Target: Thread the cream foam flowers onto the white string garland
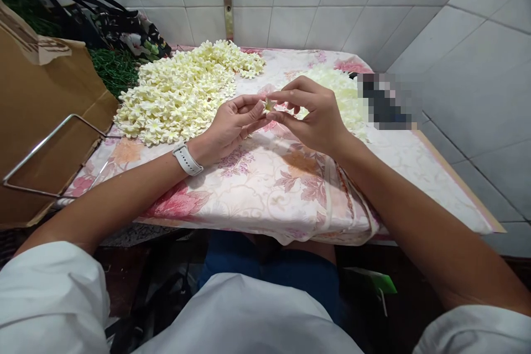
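Observation:
Above the middle of the table, my left hand pinches a small pale-yellow artificial flower between thumb and fingers. My right hand meets it from the other side, its thumb and forefinger closed at the flower's edge. Part of the flower is hidden by the fingertips. Behind my left hand lies a big heap of cream-yellow flowers. Beyond my right hand is a looser pile of pale, whitish-green petal pieces, partly covered by that hand.
A flowered cloth covers the table. On the left stand a cardboard box, a metal wire frame, green artificial grass and a dark floral bag. A blurred dark object lies at right, near the tiled wall.

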A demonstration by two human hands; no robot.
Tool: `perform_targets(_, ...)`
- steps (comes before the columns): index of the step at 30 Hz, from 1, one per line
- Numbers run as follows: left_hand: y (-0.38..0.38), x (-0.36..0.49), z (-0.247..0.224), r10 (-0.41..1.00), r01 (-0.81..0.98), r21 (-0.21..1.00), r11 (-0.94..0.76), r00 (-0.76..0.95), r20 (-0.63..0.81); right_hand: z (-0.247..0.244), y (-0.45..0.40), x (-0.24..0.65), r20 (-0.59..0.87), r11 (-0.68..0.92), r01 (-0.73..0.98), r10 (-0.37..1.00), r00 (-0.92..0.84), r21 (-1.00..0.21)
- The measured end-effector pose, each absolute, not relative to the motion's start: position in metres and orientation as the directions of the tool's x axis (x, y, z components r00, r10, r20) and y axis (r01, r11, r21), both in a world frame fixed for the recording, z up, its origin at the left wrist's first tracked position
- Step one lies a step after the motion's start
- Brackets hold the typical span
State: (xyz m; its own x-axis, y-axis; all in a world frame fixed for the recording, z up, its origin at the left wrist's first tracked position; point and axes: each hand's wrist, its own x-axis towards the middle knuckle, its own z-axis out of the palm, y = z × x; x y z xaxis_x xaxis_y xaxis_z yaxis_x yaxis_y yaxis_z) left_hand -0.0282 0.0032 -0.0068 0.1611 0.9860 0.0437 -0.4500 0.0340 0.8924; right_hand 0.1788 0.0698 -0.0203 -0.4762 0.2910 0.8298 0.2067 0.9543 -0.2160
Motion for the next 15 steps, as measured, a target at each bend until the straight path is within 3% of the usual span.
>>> perform_targets(11, 0.0031, -0.0281, -0.0121, 0.974, -0.501, 0.864, -0.049, 0.168, 0.152, -0.0217, 0.0656, 0.1759, 0.897, 0.96, 0.278, 0.146, -0.417, -0.028)
perform_targets(15, 0.0018, -0.0289, -0.0129, 0.967, -0.514, 0.856, -0.06, 0.181, 0.177, -0.0211, 0.0655, 0.177, 0.889, 0.957, 0.29, 0.14, -0.436, -0.009)
